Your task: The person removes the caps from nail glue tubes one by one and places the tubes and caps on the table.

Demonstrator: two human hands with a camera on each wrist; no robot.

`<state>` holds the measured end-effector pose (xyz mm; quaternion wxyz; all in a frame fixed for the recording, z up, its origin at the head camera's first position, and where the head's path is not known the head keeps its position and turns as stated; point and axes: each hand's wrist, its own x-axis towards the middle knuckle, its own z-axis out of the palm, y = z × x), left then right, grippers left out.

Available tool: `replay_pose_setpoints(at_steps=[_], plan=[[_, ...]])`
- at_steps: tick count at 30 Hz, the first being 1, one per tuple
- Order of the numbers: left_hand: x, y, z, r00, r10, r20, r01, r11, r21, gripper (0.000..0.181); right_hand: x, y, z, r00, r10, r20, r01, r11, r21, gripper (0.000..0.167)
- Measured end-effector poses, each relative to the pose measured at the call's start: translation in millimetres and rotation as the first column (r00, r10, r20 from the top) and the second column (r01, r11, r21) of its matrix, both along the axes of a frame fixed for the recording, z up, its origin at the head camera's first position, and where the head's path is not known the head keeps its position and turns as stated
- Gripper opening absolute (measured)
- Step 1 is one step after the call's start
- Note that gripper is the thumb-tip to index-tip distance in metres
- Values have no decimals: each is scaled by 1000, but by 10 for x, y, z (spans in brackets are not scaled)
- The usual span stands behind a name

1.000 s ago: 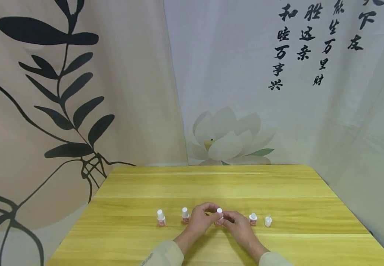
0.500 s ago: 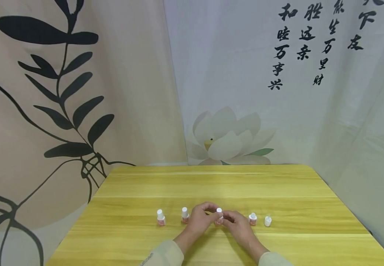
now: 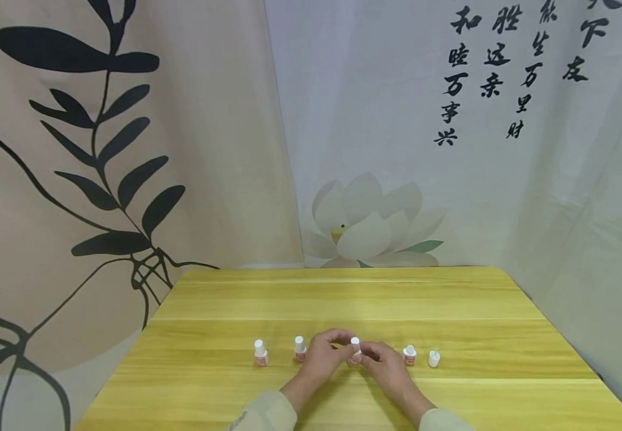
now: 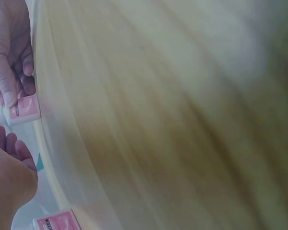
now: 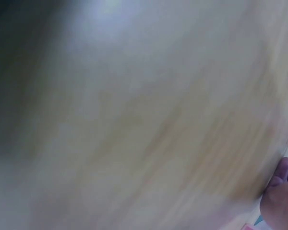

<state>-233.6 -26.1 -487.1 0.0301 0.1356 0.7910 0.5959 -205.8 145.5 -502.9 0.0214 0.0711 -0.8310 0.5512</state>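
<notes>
In the head view a small white bottle [image 3: 355,358] with a pink label and white cap stands upright between my hands. My left hand [image 3: 322,354] reaches around its cap from the left, thumb and index finger at it. With my right hand [image 3: 387,365] I pinch the bottle's body from the right. In the left wrist view the right thumb presses on the pink label [image 4: 25,109], and the left hand [image 4: 12,175] curls near the cap end. The right wrist view shows only part of a hand [image 5: 281,201] at its edge.
Two similar capped bottles, one [image 3: 261,353] at far left and one [image 3: 300,349] nearer, stand on the wooden table [image 3: 343,299]. Right of my hands are a bottle [image 3: 409,355] with a shorter white top and a small white piece [image 3: 434,358]. Printed curtains hang behind.
</notes>
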Motion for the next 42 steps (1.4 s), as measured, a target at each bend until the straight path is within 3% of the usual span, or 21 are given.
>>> replay_pose_setpoints(at_steps=[11,18,31,42], plan=[[12,21,32,1000,-3,21,3,1000,19,18,-2,-1,13,1000,-13,-11,14,999,35,22],[17,20,8,1000,-4,-20,4,1000,20,21,-9,0,6,1000,-1,-23,2,1000,31,24],[-2,32,-4,1000,21,14,-21,1000,3,17,-1,2,2,999,9,-42,-7,999,50,23],[7,32,9,1000,6,9,-7,999,38,22,-24,21,-3,999,15,-44,-13,999,51,22]])
